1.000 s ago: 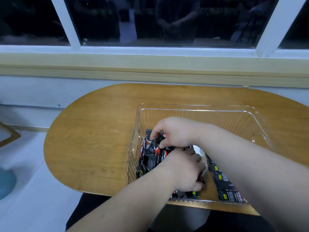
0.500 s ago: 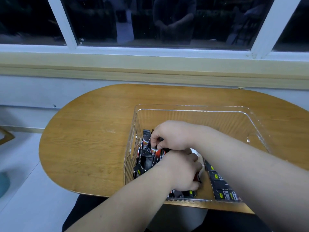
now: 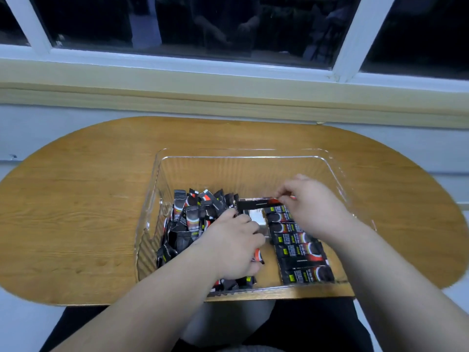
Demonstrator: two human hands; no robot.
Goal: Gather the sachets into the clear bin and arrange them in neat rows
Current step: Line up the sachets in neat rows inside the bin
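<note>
1. Sachets (image 3: 308, 275), thin black-and-red foil sticks, all lie inside clear rectangular plastic bin (image 3: 228, 153): loose heap (image 3: 193, 214) left, flat row (image 3: 294, 247) right.
2. Right hand (image 3: 312, 207) pinches one black sachet (image 3: 256, 205) by its end; left hand (image 3: 233, 247) grips loose heap.
3. Judged light, limp, slippery; take by crimped ends.

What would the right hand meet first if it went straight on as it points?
The right hand, pinching a sachet, would probably meet the loose sachet pile beside the left hand; depth unclear.
</note>
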